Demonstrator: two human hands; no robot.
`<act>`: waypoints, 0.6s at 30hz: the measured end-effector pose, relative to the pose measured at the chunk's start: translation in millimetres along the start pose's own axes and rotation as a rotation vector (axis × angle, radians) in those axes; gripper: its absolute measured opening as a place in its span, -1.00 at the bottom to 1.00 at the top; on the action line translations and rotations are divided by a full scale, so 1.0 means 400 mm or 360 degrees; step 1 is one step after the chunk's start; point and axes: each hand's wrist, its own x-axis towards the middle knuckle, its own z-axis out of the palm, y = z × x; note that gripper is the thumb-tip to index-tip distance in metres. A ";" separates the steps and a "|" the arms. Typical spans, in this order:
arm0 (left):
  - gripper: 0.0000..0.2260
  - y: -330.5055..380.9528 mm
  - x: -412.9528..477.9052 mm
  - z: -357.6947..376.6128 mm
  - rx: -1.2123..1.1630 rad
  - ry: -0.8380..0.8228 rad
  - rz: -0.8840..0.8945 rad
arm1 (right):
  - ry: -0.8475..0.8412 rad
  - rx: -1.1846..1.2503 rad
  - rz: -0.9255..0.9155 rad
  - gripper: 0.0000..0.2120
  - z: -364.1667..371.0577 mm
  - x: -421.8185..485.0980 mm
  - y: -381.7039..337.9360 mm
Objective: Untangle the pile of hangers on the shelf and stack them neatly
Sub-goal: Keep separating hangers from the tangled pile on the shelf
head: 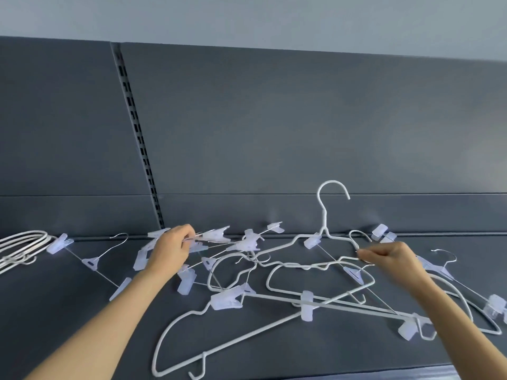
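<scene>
- The tangled pile of white wire hangers and clear-clipped metal hangers sprawls across the middle and right of the dark grey shelf, from back edge to front edge.
- Hooks, clips and bars interlock, so I judge that pulling either held piece would drag its neighbours along.
- The large white wire hanger at the front edge could then slide off.
- A clip may also snag on a crossing wire and bend a thin bar.
- The left hand has its grip pinched on a thin clip-hanger bar at the pile's back left.
- The right hand pinches a white wire towards the back right.
- Most of the tangle lies between and in front of both grips.
- A neat stack of white hangers lies at the shelf's left edge, apart from the pile.
</scene>
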 end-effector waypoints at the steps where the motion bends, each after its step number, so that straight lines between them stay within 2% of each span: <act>1: -0.78 -0.018 -0.007 -0.006 0.0026 -0.0043 -0.0048 | 0.0003 0.0012 0.0021 -0.78 -0.003 -0.004 0.000; 4: -0.70 -0.062 -0.026 -0.021 0.0152 -0.0315 -0.0189 | -0.0014 -0.0028 0.0055 -0.83 -0.006 -0.017 -0.001; 7: -0.51 -0.072 -0.031 -0.025 0.0448 -0.0694 -0.0140 | -0.0007 -0.0055 0.0060 -0.84 0.001 -0.026 -0.004; 10: -0.44 -0.049 -0.022 -0.033 0.0483 -0.0716 -0.0054 | -0.0020 -0.0034 0.0052 -0.89 0.010 -0.028 -0.005; 14: -0.62 0.043 -0.011 -0.024 0.0098 -0.0472 -0.0018 | 0.0011 0.0022 0.0045 -0.83 0.024 -0.021 0.010; 16: -0.76 0.086 -0.010 0.002 0.0019 -0.0589 0.0022 | 0.0030 0.0038 0.0033 -0.87 0.033 -0.021 0.016; 18: -0.82 0.110 -0.012 0.030 0.0000 -0.0797 -0.0010 | 0.0054 0.0057 0.0008 -0.88 0.044 -0.020 0.017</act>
